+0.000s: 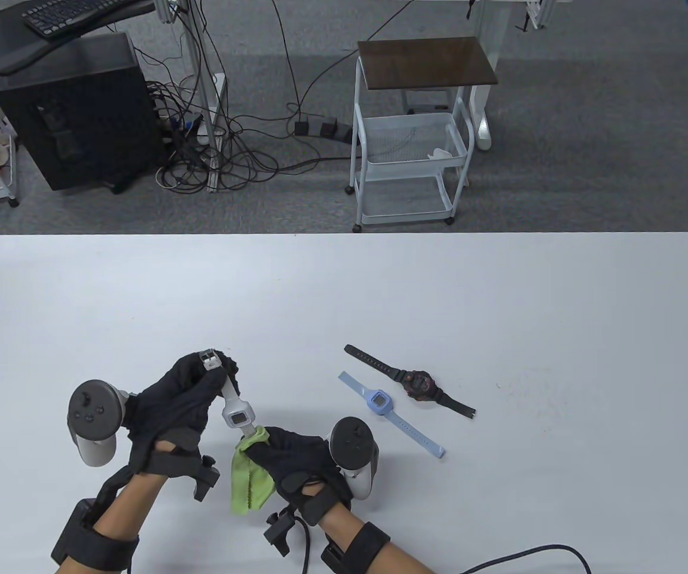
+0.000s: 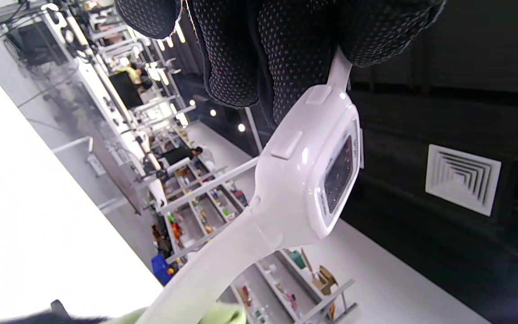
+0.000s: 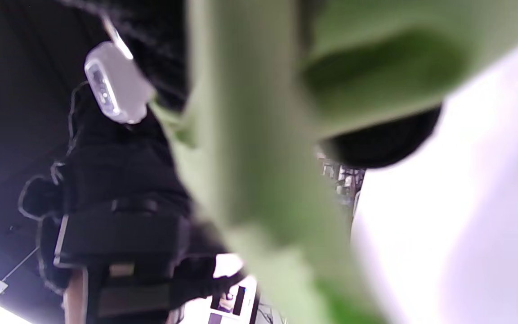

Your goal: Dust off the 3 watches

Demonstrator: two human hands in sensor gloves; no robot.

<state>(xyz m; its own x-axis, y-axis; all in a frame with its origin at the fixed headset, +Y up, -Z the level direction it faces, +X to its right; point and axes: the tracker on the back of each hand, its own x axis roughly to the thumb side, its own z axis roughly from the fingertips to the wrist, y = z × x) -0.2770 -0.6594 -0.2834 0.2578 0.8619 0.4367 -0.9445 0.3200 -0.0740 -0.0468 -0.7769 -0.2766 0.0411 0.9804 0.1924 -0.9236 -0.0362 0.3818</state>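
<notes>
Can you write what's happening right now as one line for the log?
left hand: holds white watch by strap | right hand: green cloth on lower strap | blue watch, black watch: on table

A white digital watch point(image 1: 237, 412) is held up off the table at near left, its lower strap wrapped in a green cloth point(image 1: 247, 476). A pale blue watch point(image 1: 379, 403) and a black watch point(image 1: 418, 384) lie flat, straps open, side by side at the middle.

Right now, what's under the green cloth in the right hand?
The white watch's lower strap runs into the green cloth, which the right hand pinches around it. The strap's end is covered. The left hand holds the buckle end up. The rest of the cloth hangs over the table.
</notes>
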